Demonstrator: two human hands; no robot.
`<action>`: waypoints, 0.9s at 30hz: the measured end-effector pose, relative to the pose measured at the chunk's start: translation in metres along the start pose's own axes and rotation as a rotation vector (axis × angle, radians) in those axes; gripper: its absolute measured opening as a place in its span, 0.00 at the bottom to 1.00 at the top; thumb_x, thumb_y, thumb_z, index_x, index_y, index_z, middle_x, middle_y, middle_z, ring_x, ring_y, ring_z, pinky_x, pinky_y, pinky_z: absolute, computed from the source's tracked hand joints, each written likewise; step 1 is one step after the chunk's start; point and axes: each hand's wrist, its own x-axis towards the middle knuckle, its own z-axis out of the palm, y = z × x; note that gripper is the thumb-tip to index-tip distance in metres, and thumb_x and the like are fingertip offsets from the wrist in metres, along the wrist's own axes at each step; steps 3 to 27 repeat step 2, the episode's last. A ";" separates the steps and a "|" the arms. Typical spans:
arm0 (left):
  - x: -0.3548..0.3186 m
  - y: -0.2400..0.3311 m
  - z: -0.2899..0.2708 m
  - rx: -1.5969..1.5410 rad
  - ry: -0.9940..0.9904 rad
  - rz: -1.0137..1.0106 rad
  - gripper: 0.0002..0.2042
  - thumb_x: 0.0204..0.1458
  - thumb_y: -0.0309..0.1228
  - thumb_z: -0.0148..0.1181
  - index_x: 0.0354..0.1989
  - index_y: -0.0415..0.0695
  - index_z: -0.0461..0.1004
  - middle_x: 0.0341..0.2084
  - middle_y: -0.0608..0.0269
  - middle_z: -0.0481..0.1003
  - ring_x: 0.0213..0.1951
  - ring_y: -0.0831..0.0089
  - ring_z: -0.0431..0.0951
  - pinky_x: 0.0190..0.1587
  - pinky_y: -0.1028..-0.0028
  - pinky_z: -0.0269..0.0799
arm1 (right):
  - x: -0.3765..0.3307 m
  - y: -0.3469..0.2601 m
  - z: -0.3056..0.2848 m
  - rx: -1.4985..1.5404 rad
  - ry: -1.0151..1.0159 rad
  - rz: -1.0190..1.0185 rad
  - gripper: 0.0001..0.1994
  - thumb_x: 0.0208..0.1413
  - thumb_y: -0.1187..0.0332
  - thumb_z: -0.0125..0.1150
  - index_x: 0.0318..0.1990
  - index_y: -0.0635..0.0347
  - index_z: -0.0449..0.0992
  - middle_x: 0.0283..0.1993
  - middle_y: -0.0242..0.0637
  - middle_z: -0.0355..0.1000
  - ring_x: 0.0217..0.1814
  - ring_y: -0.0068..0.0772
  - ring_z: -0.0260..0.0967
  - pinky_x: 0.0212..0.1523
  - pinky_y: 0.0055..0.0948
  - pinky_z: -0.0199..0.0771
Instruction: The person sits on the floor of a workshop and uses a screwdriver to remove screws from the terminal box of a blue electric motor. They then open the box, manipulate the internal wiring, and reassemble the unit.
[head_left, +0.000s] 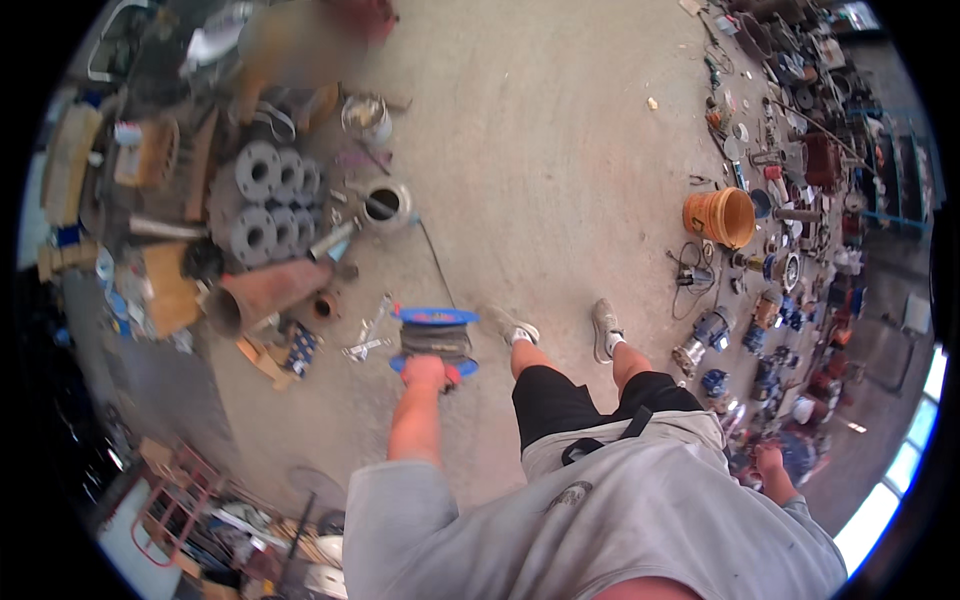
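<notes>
My left hand is closed on the near side of a cable reel, which has blue round flanges and dark cable wound between them. A bit of red shows beside my fingers. The reel hangs to the left of my feet, above the concrete floor. Just left of it lie some metal wrenches. My right hand hangs low at my right side, in front of a cluttered row of motors and parts. Its fingers are too small and hidden to make out, and I see nothing clearly held in it.
At left are stacked grey flanges, a rusty cone-shaped pipe and a round metal housing. An orange bucket stands at right beside motors and tools. A red hand truck is at lower left. Concrete floor stretches ahead.
</notes>
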 end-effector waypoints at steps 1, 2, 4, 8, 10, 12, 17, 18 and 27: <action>-0.024 0.003 -0.003 -0.088 0.037 0.001 0.33 0.46 0.62 0.68 0.48 0.44 0.86 0.50 0.50 0.84 0.52 0.52 0.85 0.57 0.59 0.79 | 0.009 0.002 0.002 0.031 -0.114 -0.017 0.15 0.68 0.54 0.56 0.51 0.53 0.80 0.38 0.40 0.79 0.30 0.45 0.80 0.33 0.56 0.84; -0.038 0.010 0.002 -0.142 0.067 -0.022 0.36 0.46 0.65 0.66 0.48 0.42 0.86 0.49 0.47 0.84 0.52 0.51 0.84 0.57 0.59 0.79 | 0.022 -0.002 0.010 0.066 -0.146 -0.034 0.15 0.68 0.54 0.56 0.51 0.53 0.80 0.38 0.40 0.79 0.30 0.45 0.80 0.33 0.56 0.84; -0.038 0.010 0.002 -0.142 0.067 -0.022 0.36 0.46 0.65 0.66 0.48 0.42 0.86 0.49 0.47 0.84 0.52 0.51 0.84 0.57 0.59 0.79 | 0.022 -0.002 0.010 0.066 -0.146 -0.034 0.15 0.68 0.54 0.56 0.51 0.53 0.80 0.38 0.40 0.79 0.30 0.45 0.80 0.33 0.56 0.84; -0.038 0.010 0.002 -0.142 0.067 -0.022 0.36 0.46 0.65 0.66 0.48 0.42 0.86 0.49 0.47 0.84 0.52 0.51 0.84 0.57 0.59 0.79 | 0.022 -0.002 0.010 0.066 -0.146 -0.034 0.15 0.68 0.54 0.56 0.51 0.53 0.80 0.38 0.40 0.79 0.30 0.45 0.80 0.33 0.56 0.84; -0.038 0.010 0.002 -0.142 0.067 -0.022 0.36 0.46 0.65 0.66 0.48 0.42 0.86 0.49 0.47 0.84 0.52 0.51 0.84 0.57 0.59 0.79 | 0.022 -0.002 0.010 0.066 -0.146 -0.034 0.15 0.68 0.54 0.56 0.51 0.53 0.80 0.38 0.40 0.79 0.30 0.45 0.80 0.33 0.56 0.84; -0.038 0.010 0.002 -0.142 0.067 -0.022 0.36 0.46 0.65 0.66 0.48 0.42 0.86 0.49 0.47 0.84 0.52 0.51 0.84 0.57 0.59 0.79 | 0.022 -0.002 0.010 0.066 -0.146 -0.034 0.15 0.68 0.54 0.56 0.51 0.53 0.80 0.38 0.40 0.79 0.30 0.45 0.80 0.33 0.56 0.84; -0.038 0.010 0.002 -0.142 0.067 -0.022 0.36 0.46 0.65 0.66 0.48 0.42 0.86 0.49 0.47 0.84 0.52 0.51 0.84 0.57 0.59 0.79 | 0.022 -0.002 0.010 0.066 -0.146 -0.034 0.15 0.68 0.54 0.56 0.51 0.53 0.80 0.38 0.40 0.79 0.30 0.45 0.80 0.33 0.56 0.84; -0.038 0.010 0.002 -0.142 0.067 -0.022 0.36 0.46 0.65 0.66 0.48 0.42 0.86 0.49 0.47 0.84 0.52 0.51 0.84 0.57 0.59 0.79 | 0.022 -0.002 0.010 0.066 -0.146 -0.034 0.15 0.68 0.54 0.56 0.51 0.53 0.80 0.38 0.40 0.79 0.30 0.45 0.80 0.33 0.56 0.84; -0.038 0.010 0.002 -0.142 0.067 -0.022 0.36 0.46 0.65 0.66 0.48 0.42 0.86 0.49 0.47 0.84 0.52 0.51 0.84 0.57 0.59 0.79 | 0.022 -0.002 0.010 0.066 -0.146 -0.034 0.15 0.68 0.54 0.56 0.51 0.53 0.80 0.38 0.40 0.79 0.30 0.45 0.80 0.33 0.56 0.84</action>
